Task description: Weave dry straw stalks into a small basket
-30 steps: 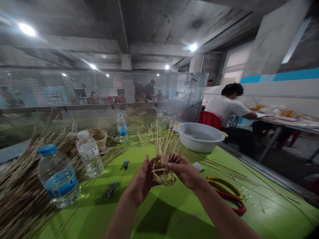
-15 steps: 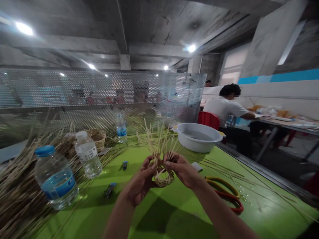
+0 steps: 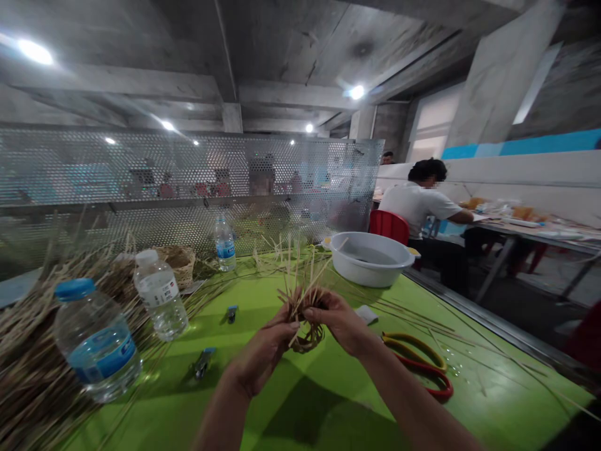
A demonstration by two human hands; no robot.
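The left hand [image 3: 267, 347] and right hand [image 3: 335, 318] both grasp the weave [image 3: 310, 341], held between them above the bench [image 3: 507, 401] with loose strands [image 3: 310, 285] projecting upward. The scissors [image 3: 439, 394] lie on the bench beside the right forearm [image 3: 404, 382]. The basin [image 3: 370, 274] stands farther back, and two clips [image 3: 203, 363] lie left of the left hand.

From the wearer's head, one close view faces forward and down across the flat, glossy green worktop [image 3: 488, 401] toward a grey perforated metal partition [image 3: 328, 164]
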